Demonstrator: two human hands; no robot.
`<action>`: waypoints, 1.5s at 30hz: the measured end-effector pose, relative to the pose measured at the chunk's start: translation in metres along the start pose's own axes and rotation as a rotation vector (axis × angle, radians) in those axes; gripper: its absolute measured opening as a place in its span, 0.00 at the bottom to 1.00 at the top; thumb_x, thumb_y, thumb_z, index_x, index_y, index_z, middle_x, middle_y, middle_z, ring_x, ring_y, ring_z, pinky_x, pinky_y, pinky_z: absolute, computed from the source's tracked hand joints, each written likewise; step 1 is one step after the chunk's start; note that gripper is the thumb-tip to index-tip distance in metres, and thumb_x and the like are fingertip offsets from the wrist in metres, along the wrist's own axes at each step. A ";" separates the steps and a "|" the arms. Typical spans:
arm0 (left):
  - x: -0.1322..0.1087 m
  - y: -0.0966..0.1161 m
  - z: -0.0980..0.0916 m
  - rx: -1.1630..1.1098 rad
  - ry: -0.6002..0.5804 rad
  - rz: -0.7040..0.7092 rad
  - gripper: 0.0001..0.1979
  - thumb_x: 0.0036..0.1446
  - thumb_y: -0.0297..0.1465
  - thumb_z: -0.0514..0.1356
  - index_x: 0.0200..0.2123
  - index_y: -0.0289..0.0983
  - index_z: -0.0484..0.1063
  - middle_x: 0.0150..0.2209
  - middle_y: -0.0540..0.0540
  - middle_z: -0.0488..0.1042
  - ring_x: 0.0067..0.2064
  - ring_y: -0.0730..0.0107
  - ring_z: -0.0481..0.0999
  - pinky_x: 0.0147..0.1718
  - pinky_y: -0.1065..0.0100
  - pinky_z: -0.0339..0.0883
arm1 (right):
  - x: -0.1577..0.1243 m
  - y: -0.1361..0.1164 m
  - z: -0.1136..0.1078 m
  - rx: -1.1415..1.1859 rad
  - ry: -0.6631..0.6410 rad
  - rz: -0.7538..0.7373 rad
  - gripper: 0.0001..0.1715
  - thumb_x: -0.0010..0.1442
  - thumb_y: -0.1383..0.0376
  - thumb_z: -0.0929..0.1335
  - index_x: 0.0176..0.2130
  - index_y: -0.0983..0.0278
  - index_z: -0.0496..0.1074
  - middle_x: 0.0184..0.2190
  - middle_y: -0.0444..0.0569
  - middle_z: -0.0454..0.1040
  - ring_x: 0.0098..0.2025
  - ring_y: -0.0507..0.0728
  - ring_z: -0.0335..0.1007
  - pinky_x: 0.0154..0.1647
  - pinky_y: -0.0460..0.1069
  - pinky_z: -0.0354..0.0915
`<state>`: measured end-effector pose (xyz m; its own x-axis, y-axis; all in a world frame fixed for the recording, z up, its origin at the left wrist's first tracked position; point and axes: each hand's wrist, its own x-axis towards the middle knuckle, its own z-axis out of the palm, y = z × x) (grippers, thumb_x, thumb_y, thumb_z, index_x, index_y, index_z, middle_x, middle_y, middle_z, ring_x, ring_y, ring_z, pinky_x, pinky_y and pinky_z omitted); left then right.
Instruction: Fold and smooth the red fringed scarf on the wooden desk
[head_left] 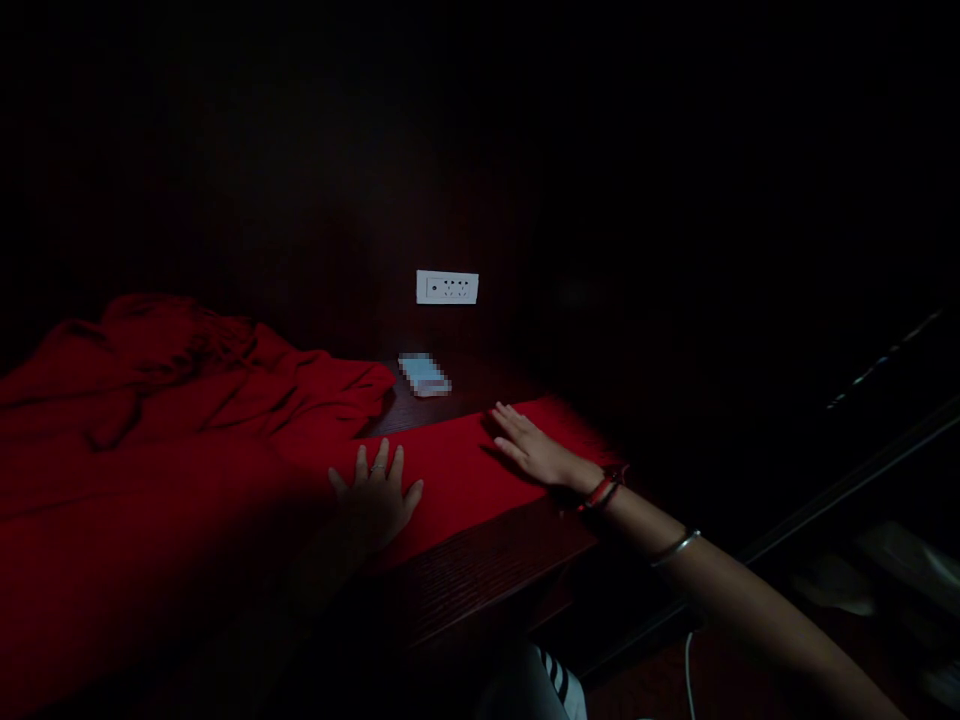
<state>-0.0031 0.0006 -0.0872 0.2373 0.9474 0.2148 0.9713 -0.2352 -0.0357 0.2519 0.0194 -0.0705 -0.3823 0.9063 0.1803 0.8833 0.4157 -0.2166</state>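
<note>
A long red cloth (457, 485) lies flat along a dark wooden surface (495, 555). My left hand (379, 495) rests palm down on it with the fingers spread, a ring on one finger. Farther right, my right hand (531, 450) also lies flat on the cloth, fingers stretched out and pointing left. A red band and a silver bangle circle the right wrist and forearm. To the left, the rest of the red cloth is bunched in a loose heap (180, 370) with fringe-like strands on top. Neither hand grips anything.
A pale blue, pixelated flat item (424, 374) lies behind the cloth. Above it, a white socket panel (448, 287) is set in the dark wall. Below the surface's edge hang a white cable (689, 675) and a striped piece of fabric (562, 685). Much of the surroundings is too dark to make out.
</note>
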 end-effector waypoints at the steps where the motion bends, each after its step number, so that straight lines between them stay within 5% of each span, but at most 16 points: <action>1: 0.000 0.000 0.000 -0.004 0.005 -0.007 0.27 0.54 0.41 0.46 0.55 0.36 0.56 0.58 0.38 0.51 0.57 0.41 0.49 0.44 0.33 0.45 | -0.006 -0.021 0.002 0.022 -0.020 -0.079 0.40 0.58 0.47 0.47 0.60 0.70 0.42 0.61 0.55 0.37 0.61 0.56 0.28 0.60 0.53 0.37; 4: -0.001 0.000 0.002 -0.010 0.036 -0.022 0.26 0.54 0.41 0.45 0.55 0.37 0.56 0.58 0.39 0.51 0.57 0.41 0.50 0.44 0.33 0.45 | -0.020 -0.063 0.010 0.038 -0.082 -0.192 0.37 0.59 0.49 0.49 0.60 0.66 0.40 0.61 0.52 0.39 0.61 0.56 0.31 0.60 0.55 0.37; 6: -0.001 -0.001 0.004 -0.010 0.049 -0.024 0.26 0.54 0.41 0.45 0.55 0.37 0.56 0.58 0.40 0.51 0.57 0.42 0.50 0.44 0.33 0.45 | -0.025 -0.065 0.014 0.013 -0.112 -0.170 0.35 0.60 0.50 0.49 0.60 0.65 0.41 0.61 0.52 0.40 0.61 0.56 0.32 0.59 0.56 0.36; 15: 0.000 -0.001 0.001 -0.038 -0.016 -0.030 0.27 0.54 0.42 0.45 0.56 0.38 0.55 0.59 0.40 0.50 0.57 0.42 0.48 0.45 0.33 0.44 | -0.058 0.065 0.001 -0.128 -0.130 0.194 0.35 0.59 0.49 0.47 0.60 0.62 0.41 0.61 0.50 0.40 0.61 0.56 0.32 0.59 0.58 0.37; 18: 0.001 0.000 -0.001 -0.042 -0.040 -0.038 0.27 0.54 0.43 0.44 0.56 0.38 0.54 0.59 0.41 0.49 0.58 0.43 0.47 0.45 0.34 0.44 | -0.060 0.081 -0.007 -0.108 -0.117 0.313 0.35 0.59 0.48 0.47 0.60 0.63 0.42 0.61 0.52 0.40 0.61 0.58 0.33 0.58 0.60 0.39; 20: 0.001 0.000 -0.001 -0.043 -0.050 -0.043 0.27 0.54 0.43 0.43 0.56 0.39 0.54 0.59 0.41 0.49 0.58 0.43 0.47 0.45 0.34 0.44 | -0.048 0.066 -0.013 -0.078 -0.054 0.325 0.37 0.59 0.48 0.46 0.60 0.65 0.43 0.61 0.54 0.40 0.61 0.59 0.33 0.58 0.60 0.38; 23: 0.002 0.000 0.000 -0.037 -0.064 -0.040 0.28 0.54 0.43 0.43 0.56 0.38 0.53 0.59 0.41 0.48 0.58 0.42 0.47 0.45 0.34 0.45 | -0.014 0.014 -0.013 -0.027 0.022 0.120 0.38 0.59 0.48 0.45 0.60 0.69 0.44 0.61 0.55 0.39 0.61 0.57 0.31 0.59 0.57 0.36; 27: 0.002 -0.001 0.002 -0.021 -0.037 -0.032 0.28 0.54 0.42 0.43 0.56 0.37 0.53 0.59 0.40 0.48 0.58 0.42 0.47 0.44 0.33 0.46 | 0.035 -0.054 0.008 0.014 -0.061 -0.154 0.39 0.59 0.47 0.47 0.59 0.69 0.45 0.61 0.55 0.40 0.61 0.57 0.32 0.59 0.56 0.36; 30: 0.000 0.000 0.000 -0.015 -0.018 -0.024 0.27 0.54 0.42 0.44 0.56 0.37 0.54 0.59 0.40 0.49 0.57 0.42 0.48 0.44 0.34 0.46 | 0.054 -0.067 0.026 0.012 -0.131 -0.189 0.39 0.59 0.48 0.47 0.59 0.70 0.44 0.60 0.56 0.40 0.61 0.58 0.32 0.59 0.57 0.37; 33: 0.000 0.000 -0.003 -0.024 -0.035 -0.028 0.27 0.54 0.42 0.44 0.56 0.38 0.54 0.59 0.40 0.49 0.57 0.42 0.48 0.44 0.34 0.46 | 0.054 -0.042 0.032 -0.013 -0.178 -0.139 0.37 0.59 0.48 0.47 0.60 0.68 0.42 0.61 0.54 0.40 0.61 0.57 0.32 0.59 0.58 0.36; 41: 0.001 0.001 -0.005 -0.070 -0.102 -0.043 0.29 0.54 0.43 0.42 0.57 0.36 0.51 0.60 0.41 0.47 0.58 0.43 0.45 0.45 0.34 0.44 | 0.031 0.082 0.006 -0.162 -0.173 0.321 0.35 0.60 0.51 0.49 0.60 0.69 0.44 0.60 0.57 0.40 0.61 0.59 0.34 0.57 0.56 0.41; 45: 0.001 0.001 -0.006 -0.062 -0.125 -0.052 0.29 0.54 0.43 0.42 0.58 0.37 0.50 0.60 0.42 0.45 0.59 0.44 0.44 0.46 0.34 0.44 | 0.037 0.072 -0.008 -0.183 -0.092 0.295 0.35 0.61 0.54 0.51 0.58 0.76 0.49 0.59 0.63 0.44 0.61 0.61 0.35 0.58 0.56 0.41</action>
<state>-0.0015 0.0003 -0.0808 0.1903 0.9774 0.0916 0.9804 -0.1940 0.0332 0.3037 0.0818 -0.0719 -0.1186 0.9918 0.0471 0.9901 0.1217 -0.0696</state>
